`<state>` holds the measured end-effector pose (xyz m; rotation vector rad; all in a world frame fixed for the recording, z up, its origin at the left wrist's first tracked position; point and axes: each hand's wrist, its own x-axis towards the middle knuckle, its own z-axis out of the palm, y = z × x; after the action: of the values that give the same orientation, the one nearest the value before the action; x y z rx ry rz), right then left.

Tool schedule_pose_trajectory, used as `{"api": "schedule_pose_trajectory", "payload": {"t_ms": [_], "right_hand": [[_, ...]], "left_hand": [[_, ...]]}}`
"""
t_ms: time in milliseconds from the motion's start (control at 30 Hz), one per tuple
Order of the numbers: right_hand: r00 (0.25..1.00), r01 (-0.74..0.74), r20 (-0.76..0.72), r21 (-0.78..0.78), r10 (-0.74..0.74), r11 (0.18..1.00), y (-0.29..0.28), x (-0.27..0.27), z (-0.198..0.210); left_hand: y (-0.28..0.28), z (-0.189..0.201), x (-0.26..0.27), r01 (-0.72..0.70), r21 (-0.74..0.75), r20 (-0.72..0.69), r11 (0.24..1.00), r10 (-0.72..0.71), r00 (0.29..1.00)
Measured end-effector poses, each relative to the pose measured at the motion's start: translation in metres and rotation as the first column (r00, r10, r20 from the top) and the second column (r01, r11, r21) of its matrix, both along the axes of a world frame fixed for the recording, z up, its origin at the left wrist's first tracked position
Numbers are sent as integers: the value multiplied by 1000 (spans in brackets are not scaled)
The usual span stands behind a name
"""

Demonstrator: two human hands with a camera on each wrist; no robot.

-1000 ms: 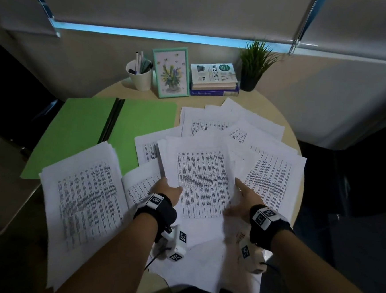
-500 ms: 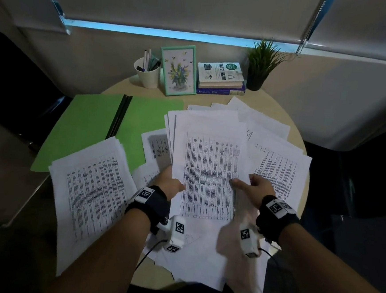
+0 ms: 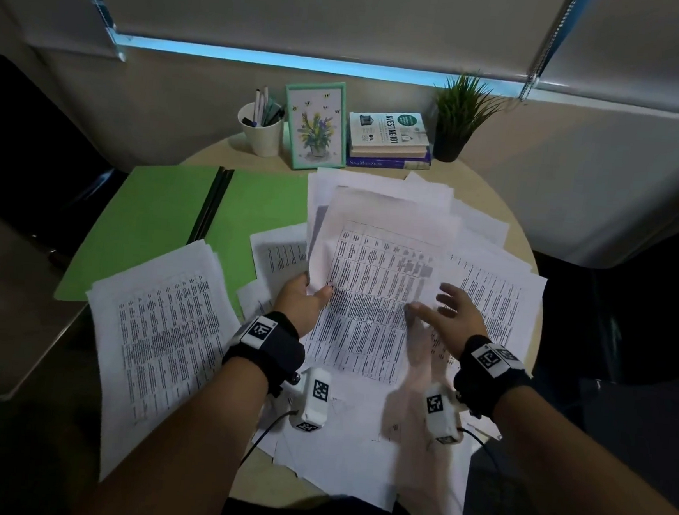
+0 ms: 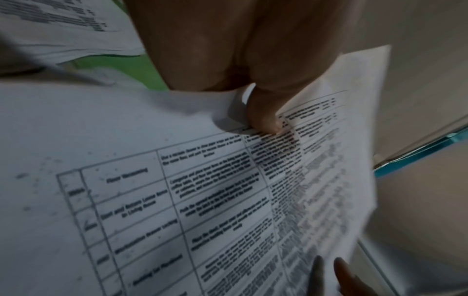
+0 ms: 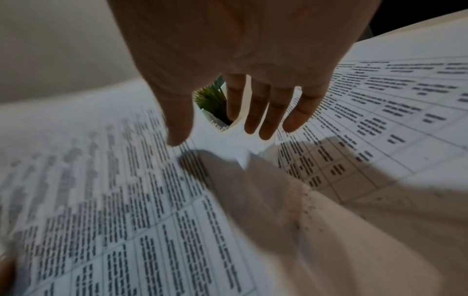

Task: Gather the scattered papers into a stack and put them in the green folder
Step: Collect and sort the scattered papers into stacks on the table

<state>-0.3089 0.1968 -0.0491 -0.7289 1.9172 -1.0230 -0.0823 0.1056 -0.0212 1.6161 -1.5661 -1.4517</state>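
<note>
Printed white papers lie scattered over a round table point(image 3: 527, 247). My left hand point(image 3: 306, 295) grips the left edge of a bundle of papers point(image 3: 372, 284), thumb on top, and holds it raised and tilted; the left wrist view shows the thumb point(image 4: 263, 118) pressing on the top sheet point(image 4: 202, 190). My right hand point(image 3: 445, 312) hovers open, fingers spread, just above the bundle's right side; in the right wrist view its fingers point(image 5: 266, 112) hang over printed sheets point(image 5: 126, 190). The green folder point(image 3: 162, 219) lies open at the left. A separate paper stack point(image 3: 161, 332) overlaps its near edge.
Along the back of the table stand a white pen cup point(image 3: 262, 129), a framed flower picture point(image 3: 315, 125), a pile of books point(image 3: 390, 139) and a small potted plant point(image 3: 458, 116). More loose sheets point(image 3: 493, 294) cover the right and near part of the table.
The bundle has been lifted and swung away from me, now held by the left hand alone. My right hand has let go of its right edge and opened above it.
</note>
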Motion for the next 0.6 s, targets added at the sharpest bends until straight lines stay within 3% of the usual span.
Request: {"api": "schedule_pose_trajectory", "payload": {"t_ms": [100,267,433,600], "right_hand": [[996,-90,-11,-22,89,996,-6,4,14],[998,-35,38,-182,42,983,-20,9,41],[998,-59,-14,-287,58,956,-24,12,59],[996,-18,69,-384,48,923,-24,17,65]], "left_hand": [[-5,5,-1,-1,-10,-58,1000,0,998],[-10,17,3,-32,-34,-146,999,27,989],[-17,31,1,-144,-39,-239,989,130,962],[-16,44,-8,-197,-97,-290,976,162,943]]}}
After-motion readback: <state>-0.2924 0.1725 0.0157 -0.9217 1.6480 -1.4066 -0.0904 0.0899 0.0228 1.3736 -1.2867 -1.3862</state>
